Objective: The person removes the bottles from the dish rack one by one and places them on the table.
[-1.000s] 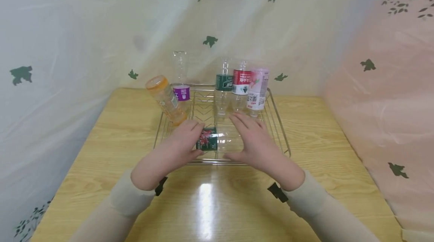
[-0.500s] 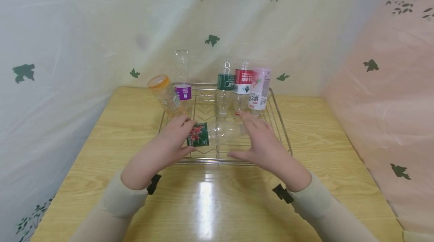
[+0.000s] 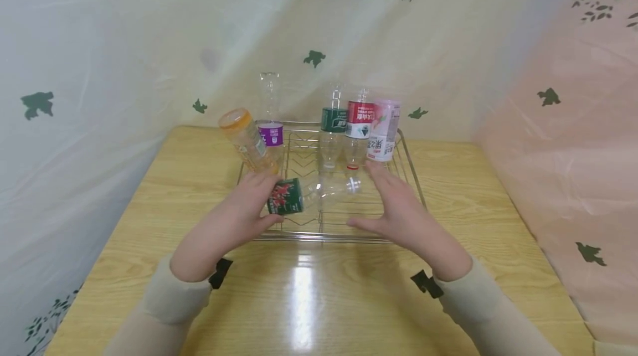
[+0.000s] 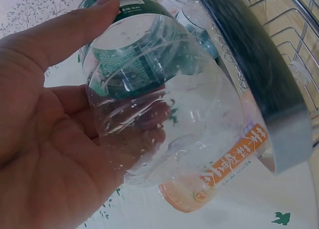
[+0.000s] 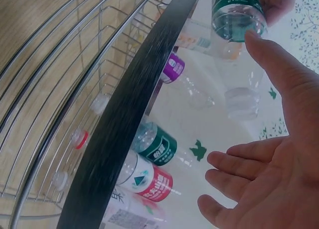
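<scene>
A clear plastic bottle with a dark green label (image 3: 285,196) lies roughly sideways over the wire rack (image 3: 319,238), its neck pointing right. My left hand (image 3: 238,205) grips its base end, thumb on the label (image 4: 134,2) in the left wrist view. At the other end, my right hand (image 3: 401,213) is spread, with a gap between it and the pale ring at the bottle's neck. Its fingers (image 5: 239,169) are relaxed and hold nothing in the right wrist view. An orange-tinted bottle (image 3: 249,145) leans just beyond my left hand.
Upside down in the rack stand a purple-labelled bottle (image 3: 271,133) at left, then green-labelled (image 3: 333,120), red-labelled (image 3: 360,119) and pink (image 3: 382,130) bottles at right. The rack sits on a wooden table (image 3: 359,300), with a patterned curtain (image 3: 224,40) behind it.
My left hand has moved left with the green-labelled bottle. My right hand has drawn away to the right, and the bottle's neck now shows between the hands.
</scene>
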`<action>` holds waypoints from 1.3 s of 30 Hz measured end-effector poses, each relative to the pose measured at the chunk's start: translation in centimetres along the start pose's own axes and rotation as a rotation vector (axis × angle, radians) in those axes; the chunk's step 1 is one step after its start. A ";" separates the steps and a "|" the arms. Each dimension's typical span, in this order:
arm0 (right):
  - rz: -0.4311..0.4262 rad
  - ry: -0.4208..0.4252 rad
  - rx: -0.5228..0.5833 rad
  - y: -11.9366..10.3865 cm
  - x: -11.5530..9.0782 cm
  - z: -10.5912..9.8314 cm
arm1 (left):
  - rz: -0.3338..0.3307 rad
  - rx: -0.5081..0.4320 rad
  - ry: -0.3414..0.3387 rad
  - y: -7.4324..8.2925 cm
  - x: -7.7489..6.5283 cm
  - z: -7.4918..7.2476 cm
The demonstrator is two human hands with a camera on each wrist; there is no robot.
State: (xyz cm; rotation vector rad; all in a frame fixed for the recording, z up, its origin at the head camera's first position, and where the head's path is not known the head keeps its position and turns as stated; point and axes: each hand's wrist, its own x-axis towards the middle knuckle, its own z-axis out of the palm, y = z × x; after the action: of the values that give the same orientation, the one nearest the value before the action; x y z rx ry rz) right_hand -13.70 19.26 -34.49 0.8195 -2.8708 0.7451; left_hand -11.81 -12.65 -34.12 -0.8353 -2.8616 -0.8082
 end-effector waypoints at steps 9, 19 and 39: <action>-0.010 0.032 0.053 0.7 -0.3 -0.3 | -0.035 -0.043 0.009 -0.4 -0.5 -0.2; 0.026 0.022 0.062 2.0 -1.0 -0.2 | -0.027 -0.071 0.072 -0.8 -1.0 -0.5; 0.189 -0.043 0.077 3.9 -2.9 -1.1 | -0.086 -0.131 0.166 -1.9 -2.4 -1.5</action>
State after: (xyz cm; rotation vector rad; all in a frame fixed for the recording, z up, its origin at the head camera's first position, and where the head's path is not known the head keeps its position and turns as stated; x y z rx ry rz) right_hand -13.34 24.07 -35.77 0.5827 -3.0060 0.8718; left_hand -10.90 -15.89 -34.15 -0.6270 -2.7389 -1.0317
